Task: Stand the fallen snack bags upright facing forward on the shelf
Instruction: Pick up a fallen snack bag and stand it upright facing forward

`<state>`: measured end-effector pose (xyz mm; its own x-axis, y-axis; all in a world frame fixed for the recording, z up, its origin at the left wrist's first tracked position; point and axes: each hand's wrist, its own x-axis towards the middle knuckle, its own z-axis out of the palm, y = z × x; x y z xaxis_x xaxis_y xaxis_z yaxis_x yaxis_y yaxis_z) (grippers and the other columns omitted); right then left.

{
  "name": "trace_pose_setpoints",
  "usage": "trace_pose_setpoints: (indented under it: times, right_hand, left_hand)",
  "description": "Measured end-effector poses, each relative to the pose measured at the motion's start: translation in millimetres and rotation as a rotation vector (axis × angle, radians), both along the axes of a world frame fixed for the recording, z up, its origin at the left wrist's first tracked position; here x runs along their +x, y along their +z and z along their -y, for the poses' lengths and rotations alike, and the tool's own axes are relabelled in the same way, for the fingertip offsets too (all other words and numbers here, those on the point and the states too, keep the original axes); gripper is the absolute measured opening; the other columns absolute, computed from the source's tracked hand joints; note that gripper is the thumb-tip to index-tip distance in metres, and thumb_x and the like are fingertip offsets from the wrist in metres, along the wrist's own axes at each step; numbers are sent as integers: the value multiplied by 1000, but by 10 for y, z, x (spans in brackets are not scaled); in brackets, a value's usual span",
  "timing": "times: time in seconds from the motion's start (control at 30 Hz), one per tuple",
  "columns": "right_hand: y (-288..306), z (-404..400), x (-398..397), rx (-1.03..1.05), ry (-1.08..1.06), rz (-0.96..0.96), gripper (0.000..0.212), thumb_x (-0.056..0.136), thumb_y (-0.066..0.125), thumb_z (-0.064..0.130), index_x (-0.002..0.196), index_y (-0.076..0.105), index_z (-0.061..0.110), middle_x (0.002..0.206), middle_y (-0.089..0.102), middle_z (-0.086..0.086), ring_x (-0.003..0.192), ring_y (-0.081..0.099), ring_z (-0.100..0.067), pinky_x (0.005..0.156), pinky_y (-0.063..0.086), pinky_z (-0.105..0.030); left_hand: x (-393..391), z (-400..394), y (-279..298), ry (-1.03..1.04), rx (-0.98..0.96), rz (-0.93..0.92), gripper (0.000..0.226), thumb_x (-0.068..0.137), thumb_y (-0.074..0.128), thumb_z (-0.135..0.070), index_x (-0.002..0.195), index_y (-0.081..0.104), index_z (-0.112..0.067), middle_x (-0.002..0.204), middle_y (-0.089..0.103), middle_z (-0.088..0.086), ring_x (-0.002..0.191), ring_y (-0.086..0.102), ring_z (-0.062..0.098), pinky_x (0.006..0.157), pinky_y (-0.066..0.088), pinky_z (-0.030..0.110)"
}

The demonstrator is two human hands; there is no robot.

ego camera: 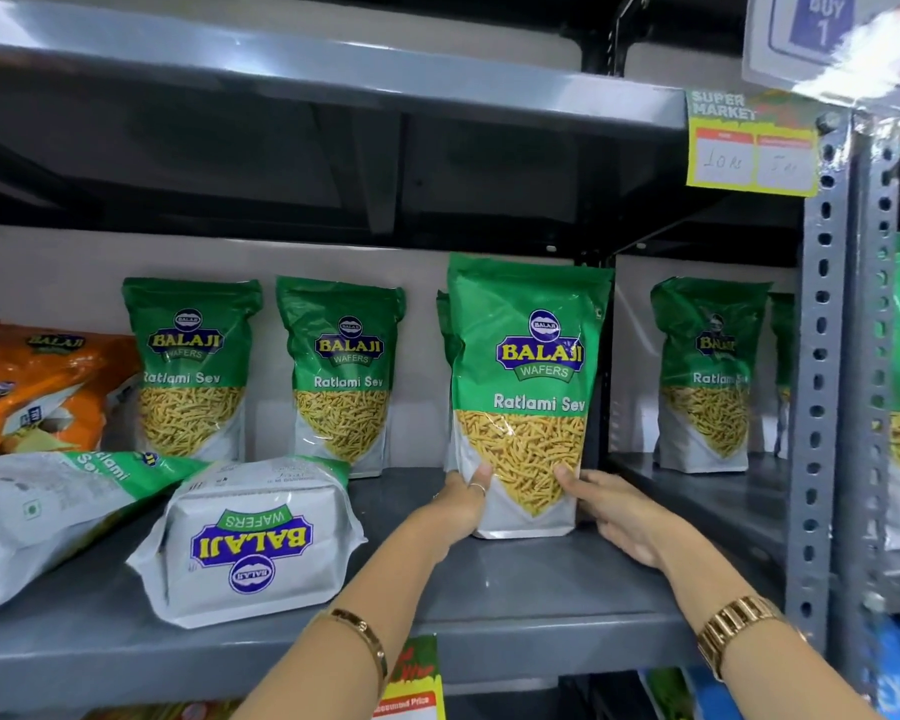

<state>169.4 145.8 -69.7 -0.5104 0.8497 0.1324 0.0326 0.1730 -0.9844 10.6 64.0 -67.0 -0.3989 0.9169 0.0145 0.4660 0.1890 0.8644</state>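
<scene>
Now, nearest the lens: my left hand (461,504) and right hand (617,514) bracket the base of one bag (523,397) on the shelf (515,589). Left thumb and fingers (481,478) press the lower left corner; the right palm lies against the lower right edge, thumb on the front panel. Both hands are closed lightly on the bag, not gripping hard. Reason for the low hold, as I judge it: the flat bottom gusset decides whether the pouch stands, so steadying it there keeps it square.

Bag status: upright, label forward, bottom resting on the shelf, near the right upright post.

To the left, level with my forearms: a fallen bag (253,537) lies on its back, logo upside down to me, base toward the front edge. Beside it, further left, a second fallen bag (58,511) lies on its side; the two look to touch. Both are not yet stood up.

Further back: two upright bags (191,371) (341,376) stand facing forward near the back wall, and an orange bag (42,387) slumps at far left. Another green pouch sits just behind the held one; mostly hidden.

Judgement: roughly midway; two green bags remain.
</scene>
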Motion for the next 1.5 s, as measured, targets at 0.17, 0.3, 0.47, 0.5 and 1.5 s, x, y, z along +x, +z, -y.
trace_pose_setpoints:
  times: [0.17,0.3,0.47,0.5,1.5]
  right_hand:
    - [25,148,109,-10,38,64,72,77,59,50,136,41,12,148,41,-2,140,28,-19,119,11,-41]
    - [-37,290,238,54,32,81,66,79,60,45,132,43,10,138,50,-2,124,43,-16,106,25,-25]
    - [-126,465,346,112,-18,66,45,83,55,46,118,49,17,122,54,3,114,45,-12,97,29,-23]
    - [-133,498,358,117,-27,57,44,83,56,45,116,50,18,121,55,3,113,46,-12,96,30,-23]
    - [-204,617,328,258,-208,98,45,74,70,42,109,55,17,102,63,6,94,58,-9,69,44,-19]
  left_hand:
    - [11,142,10,-17,-71,-60,70,92,14,-56,149,-3,-20,160,4,6,146,8,29,118,10,44]
    - [59,309,-15,-41,-61,-62,70,92,14,-57,149,-5,-22,160,2,5,147,5,27,118,9,43]
    - [193,533,-39,-37,-32,-37,69,92,14,-58,149,-4,-23,160,2,4,147,4,26,120,8,44]
    - [206,574,-46,-38,-29,-14,69,92,14,-57,149,-4,-22,160,2,5,147,4,25,120,8,44]
    - [-21,444,1366,260,871,216,21,87,48,0,102,60,-8,84,62,2,69,55,14,61,51,27]
